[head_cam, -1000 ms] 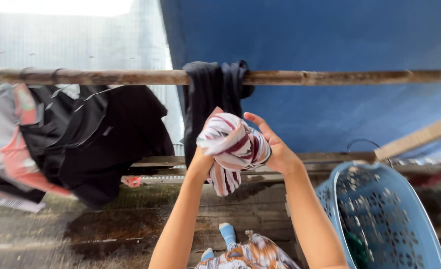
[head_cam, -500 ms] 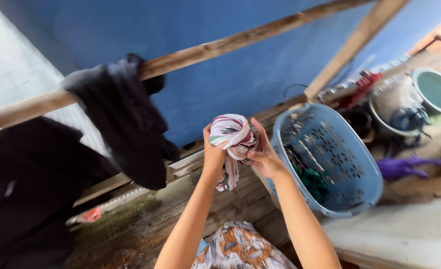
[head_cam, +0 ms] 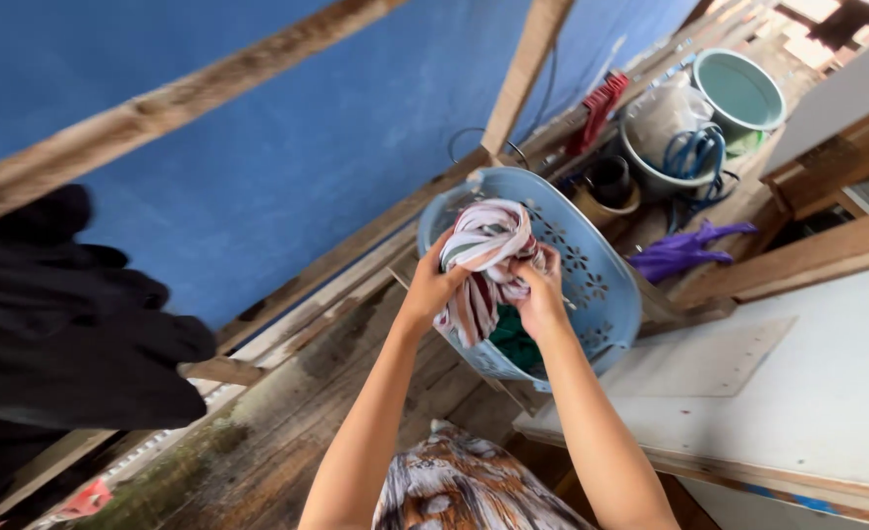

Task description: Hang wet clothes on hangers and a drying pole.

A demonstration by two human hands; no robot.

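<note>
Both my hands grip a twisted, bunched cloth with red, white and dark stripes (head_cam: 486,247), held up in front of a light blue perforated laundry basket (head_cam: 601,285). My left hand (head_cam: 432,287) clasps its left side and my right hand (head_cam: 540,294) clasps its right side; a striped tail hangs down between them. Green fabric (head_cam: 513,339) lies inside the basket. Dark garments (head_cam: 61,314) hang on the wooden pole (head_cam: 159,108) at the left.
A blue tarp (head_cam: 277,147) backs the pole. At the upper right stand a teal basin (head_cam: 740,90), a pale bucket with blue hose (head_cam: 675,142) and a purple glove (head_cam: 680,257). A pale board surface (head_cam: 797,393) lies at the right; wet wooden planks (head_cam: 287,412) run below.
The view has swung right and tilted. My hands with the striped cloth now sit in front of the blue basket instead of beside the hanging dark garment.
</note>
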